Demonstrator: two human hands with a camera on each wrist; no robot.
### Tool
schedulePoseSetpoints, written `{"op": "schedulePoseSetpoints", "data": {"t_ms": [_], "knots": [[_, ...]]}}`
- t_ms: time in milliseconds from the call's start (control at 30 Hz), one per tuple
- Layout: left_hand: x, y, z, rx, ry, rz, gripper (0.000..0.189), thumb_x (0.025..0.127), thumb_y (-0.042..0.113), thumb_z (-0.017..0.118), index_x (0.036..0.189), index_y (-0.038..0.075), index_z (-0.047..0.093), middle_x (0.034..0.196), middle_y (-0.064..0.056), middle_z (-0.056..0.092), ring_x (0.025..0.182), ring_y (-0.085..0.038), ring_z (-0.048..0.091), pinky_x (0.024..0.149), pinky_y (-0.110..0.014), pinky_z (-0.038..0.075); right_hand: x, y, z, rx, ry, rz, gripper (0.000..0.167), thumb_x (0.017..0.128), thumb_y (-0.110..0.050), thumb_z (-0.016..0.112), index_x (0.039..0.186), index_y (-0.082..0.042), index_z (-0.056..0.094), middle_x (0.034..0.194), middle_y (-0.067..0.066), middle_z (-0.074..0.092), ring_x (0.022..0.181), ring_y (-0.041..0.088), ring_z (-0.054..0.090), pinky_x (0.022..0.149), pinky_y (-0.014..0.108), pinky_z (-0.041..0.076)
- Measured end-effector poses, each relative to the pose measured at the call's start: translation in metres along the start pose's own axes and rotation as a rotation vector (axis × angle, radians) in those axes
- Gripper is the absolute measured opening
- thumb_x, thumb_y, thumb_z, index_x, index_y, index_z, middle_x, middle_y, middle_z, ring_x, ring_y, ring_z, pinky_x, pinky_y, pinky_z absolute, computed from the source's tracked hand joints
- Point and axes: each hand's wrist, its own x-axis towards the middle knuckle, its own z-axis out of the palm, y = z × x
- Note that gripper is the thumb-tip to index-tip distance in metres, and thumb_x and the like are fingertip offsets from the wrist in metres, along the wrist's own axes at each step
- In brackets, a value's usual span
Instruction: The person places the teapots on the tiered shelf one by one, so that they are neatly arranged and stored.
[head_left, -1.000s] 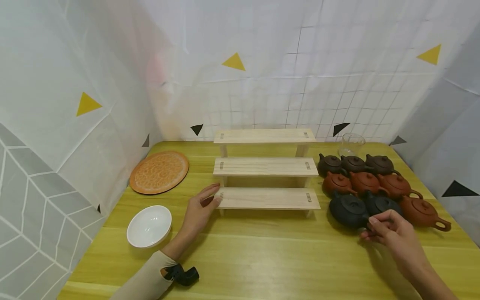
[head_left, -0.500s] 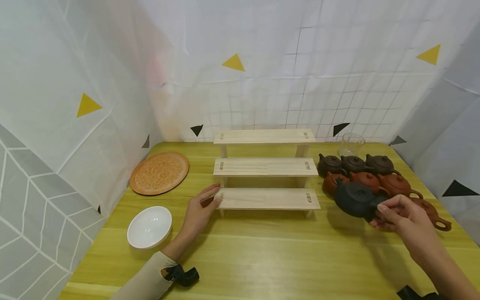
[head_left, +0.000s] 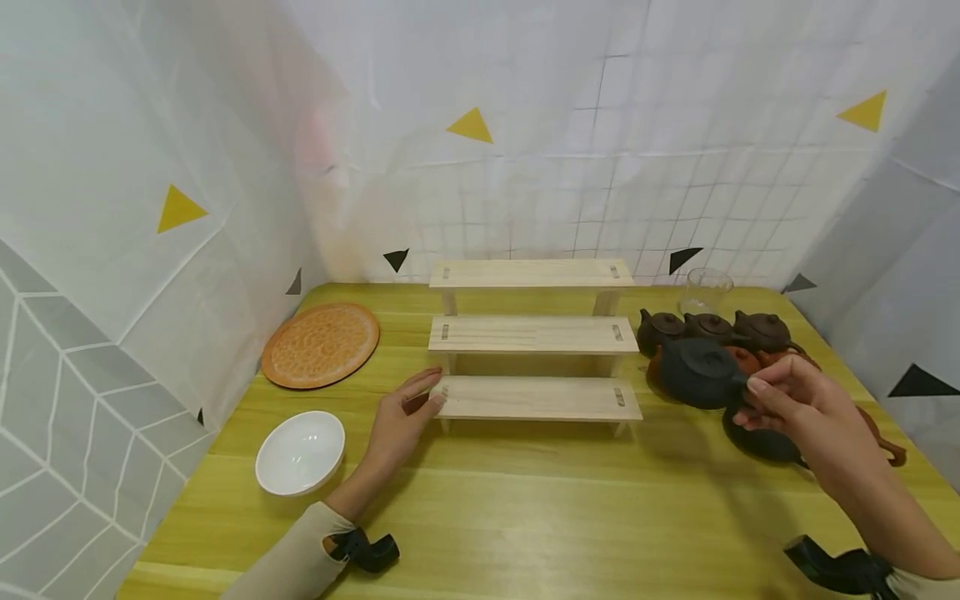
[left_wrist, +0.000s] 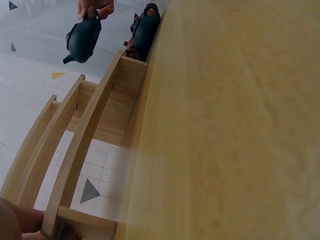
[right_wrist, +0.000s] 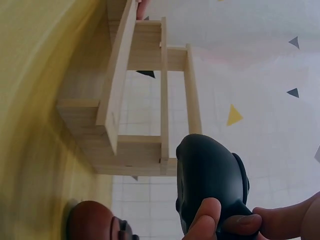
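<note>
My right hand (head_left: 806, 408) pinches the handle of a black teapot (head_left: 699, 373), held in the air above the other teapots at the right. In the right wrist view the thumb and fingers close on the handle of this teapot (right_wrist: 210, 175). A second black teapot (head_left: 765, 437) stands on the table, partly behind the hand. My left hand (head_left: 401, 421) grips the left end of the lowest board of a three-step wooden display rack (head_left: 536, 398). In the left wrist view its fingers (left_wrist: 30, 220) wrap that end of the rack.
Dark brown teapots (head_left: 708, 327) stand behind reddish-brown ones, partly hidden by the held teapot. A clear glass bowl (head_left: 705, 287) is at the back right. On the left are an orange round mat (head_left: 321, 344) and a white bowl (head_left: 300, 454). Patterned white sheets (head_left: 480, 200) enclose the table.
The right hand has lifted the black teapot off the table and raised it over the reddish-brown teapots, uncovering the second black one. The left hand has stayed on the rack.
</note>
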Motion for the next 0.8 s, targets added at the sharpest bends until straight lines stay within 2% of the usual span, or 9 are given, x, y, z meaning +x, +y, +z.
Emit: {"op": "schedulePoseSetpoints", "data": {"t_ms": [133, 233, 367, 467, 600, 667, 800], "knots": [[0.001, -0.001, 0.001, -0.003, -0.002, 0.013, 0.038, 0.097, 0.0, 0.072, 0.134, -0.007, 0.066, 0.143, -0.015, 0.061, 0.138, -0.029, 0.05, 0.109, -0.048, 0.044, 0.006, -0.009, 0.002, -0.046, -0.01, -0.001, 0.012, 0.109, -0.009, 0.054, 0.114, 0.002, 0.051, 0.105, 0.005, 0.063, 0.08, 0.021, 0.071, 0.07, 0.028, 0.059], [0.0, -0.001, 0.0, -0.009, 0.002, 0.01, 0.038, 0.098, 0.0, 0.072, 0.134, -0.007, 0.066, 0.143, -0.014, 0.061, 0.138, -0.028, 0.05, 0.109, -0.047, 0.043, 0.011, -0.015, 0.003, -0.039, -0.018, -0.014, 0.012, 0.11, -0.009, 0.053, 0.114, 0.002, 0.05, 0.106, 0.004, 0.063, 0.08, 0.021, 0.07, 0.07, 0.028, 0.058], [-0.001, -0.001, 0.0, -0.013, 0.009, 0.002, 0.038, 0.098, 0.0, 0.072, 0.135, -0.006, 0.066, 0.143, -0.012, 0.061, 0.138, -0.025, 0.051, 0.109, -0.044, 0.043, 0.017, -0.022, 0.002, 0.025, -0.033, -0.058, 0.006, 0.109, -0.003, 0.052, 0.112, 0.001, 0.052, 0.099, 0.008, 0.065, 0.078, 0.021, 0.07, 0.069, 0.027, 0.058], [-0.001, -0.001, 0.0, -0.018, 0.006, 0.01, 0.038, 0.098, 0.0, 0.072, 0.134, -0.007, 0.066, 0.143, -0.014, 0.061, 0.137, -0.026, 0.051, 0.109, -0.044, 0.043, 0.022, -0.03, 0.0, -0.068, -0.019, -0.069, 0.008, 0.11, -0.005, 0.05, 0.112, 0.002, 0.051, 0.096, 0.006, 0.068, 0.077, 0.02, 0.072, 0.068, 0.026, 0.058], [0.0, -0.002, 0.0, -0.025, 0.008, 0.014, 0.037, 0.097, -0.002, 0.072, 0.133, -0.007, 0.067, 0.141, -0.016, 0.062, 0.136, -0.028, 0.052, 0.109, -0.047, 0.043, 0.027, -0.042, 0.001, -0.265, -0.003, -0.038, 0.018, 0.111, -0.014, 0.048, 0.117, 0.003, 0.046, 0.1, 0.002, 0.07, 0.081, 0.018, 0.072, 0.07, 0.025, 0.058], [0.0, -0.002, 0.0, -0.02, 0.01, 0.014, 0.037, 0.096, -0.002, 0.073, 0.133, -0.006, 0.068, 0.141, -0.016, 0.063, 0.136, -0.028, 0.053, 0.108, -0.048, 0.044, 0.03, -0.047, 0.003, -0.311, -0.01, -0.019, 0.021, 0.112, -0.016, 0.047, 0.119, 0.003, 0.045, 0.102, 0.001, 0.069, 0.083, 0.018, 0.072, 0.071, 0.025, 0.058], [0.0, -0.003, 0.0, -0.001, 0.008, 0.026, 0.037, 0.097, 0.0, 0.073, 0.133, -0.006, 0.067, 0.141, -0.016, 0.062, 0.136, -0.03, 0.053, 0.108, -0.048, 0.044, 0.037, -0.054, 0.006, -0.326, -0.033, 0.008, 0.024, 0.112, -0.02, 0.047, 0.121, 0.002, 0.045, 0.104, 0.0, 0.069, 0.085, 0.018, 0.073, 0.071, 0.027, 0.059]]}}
